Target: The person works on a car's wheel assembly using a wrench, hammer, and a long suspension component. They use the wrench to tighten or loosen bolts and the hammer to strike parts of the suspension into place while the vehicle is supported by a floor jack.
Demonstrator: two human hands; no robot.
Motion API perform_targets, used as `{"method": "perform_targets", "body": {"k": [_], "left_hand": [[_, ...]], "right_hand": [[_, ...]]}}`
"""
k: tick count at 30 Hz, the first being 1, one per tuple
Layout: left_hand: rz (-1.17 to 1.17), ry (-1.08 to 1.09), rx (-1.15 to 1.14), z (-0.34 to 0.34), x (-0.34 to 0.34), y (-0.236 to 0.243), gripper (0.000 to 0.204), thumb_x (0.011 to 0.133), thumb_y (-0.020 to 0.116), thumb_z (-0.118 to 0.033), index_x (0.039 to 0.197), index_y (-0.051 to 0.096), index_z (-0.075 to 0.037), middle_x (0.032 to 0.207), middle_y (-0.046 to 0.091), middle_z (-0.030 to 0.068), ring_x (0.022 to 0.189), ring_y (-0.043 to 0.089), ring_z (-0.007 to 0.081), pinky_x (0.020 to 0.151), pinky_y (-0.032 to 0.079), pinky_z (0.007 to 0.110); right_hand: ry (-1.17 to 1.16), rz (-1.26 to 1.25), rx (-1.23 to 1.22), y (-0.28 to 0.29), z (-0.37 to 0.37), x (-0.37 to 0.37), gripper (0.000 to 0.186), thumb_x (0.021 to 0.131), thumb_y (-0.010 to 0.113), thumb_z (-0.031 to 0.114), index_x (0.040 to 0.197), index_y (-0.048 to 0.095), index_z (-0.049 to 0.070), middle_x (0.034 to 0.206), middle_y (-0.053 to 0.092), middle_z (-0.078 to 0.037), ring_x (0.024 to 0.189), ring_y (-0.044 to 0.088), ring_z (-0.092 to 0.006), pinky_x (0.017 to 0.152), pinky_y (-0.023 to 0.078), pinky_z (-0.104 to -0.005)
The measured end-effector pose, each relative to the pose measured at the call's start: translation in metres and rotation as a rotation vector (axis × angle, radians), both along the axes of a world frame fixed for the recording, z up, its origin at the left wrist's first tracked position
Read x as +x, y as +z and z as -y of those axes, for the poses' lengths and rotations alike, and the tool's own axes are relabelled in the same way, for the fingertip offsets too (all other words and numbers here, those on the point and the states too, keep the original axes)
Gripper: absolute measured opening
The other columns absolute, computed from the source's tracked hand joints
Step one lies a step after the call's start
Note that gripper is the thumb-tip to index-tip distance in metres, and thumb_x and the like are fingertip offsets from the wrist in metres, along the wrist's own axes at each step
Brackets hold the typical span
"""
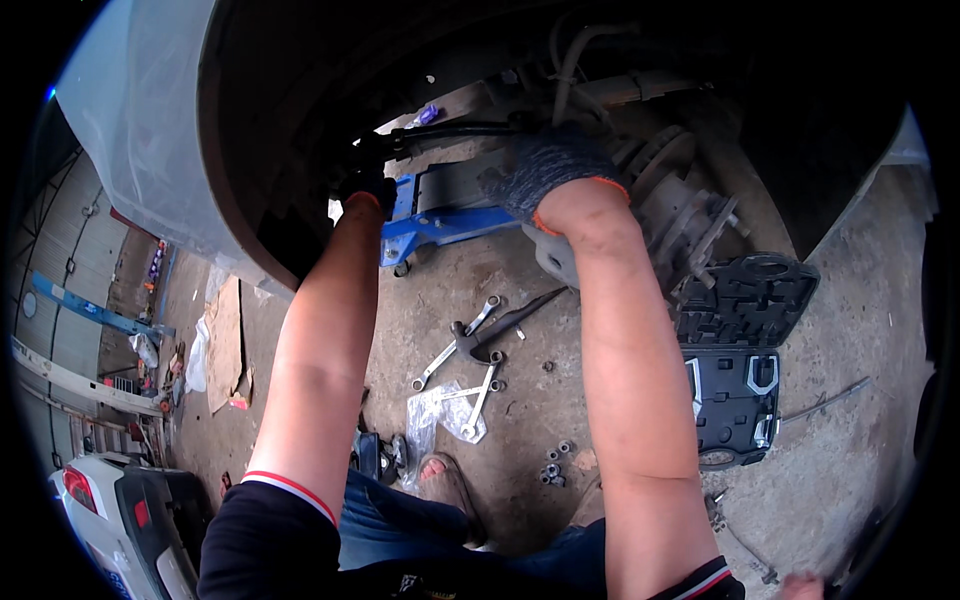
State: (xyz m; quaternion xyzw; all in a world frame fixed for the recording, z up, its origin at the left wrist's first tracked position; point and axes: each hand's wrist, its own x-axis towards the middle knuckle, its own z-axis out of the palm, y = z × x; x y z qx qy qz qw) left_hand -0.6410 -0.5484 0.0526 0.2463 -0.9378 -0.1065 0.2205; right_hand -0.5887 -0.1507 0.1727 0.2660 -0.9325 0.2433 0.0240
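Note:
I reach up into a car's open wheel arch, where the wheel is off. My left hand, in a dark glove, is up at the left inside of the arch and grips the end of a black rod. My right hand, in a grey knit glove with an orange cuff, closes on the same rod further right, just beside the bare wheel hub and brake disc. What the fingers do behind the rod is hidden.
A blue floor jack stands under the car. Wrenches, a hammer, a plastic bag and loose nuts lie on the concrete. An open black tool case lies at right. A white car's rear shows lower left.

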Motion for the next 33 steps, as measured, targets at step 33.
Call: {"method": "perform_targets", "body": {"k": [33], "left_hand": [[-0.308,0.022,1.056,-0.005,-0.009,0.002,0.033,0.091,0.055,-0.039,0.114,0.057,-0.015,0.090,0.062,0.0058,0.084,0.057,0.0224,0.080,0.044,0.033]], "right_hand": [[-0.097,-0.130,-0.132,-0.013,0.000,-0.002,0.050,0.080,0.064,0.050,0.109,0.070,0.010,0.114,0.066,-0.014,0.107,0.062,-0.0304,0.094,0.048,-0.0375]]}}
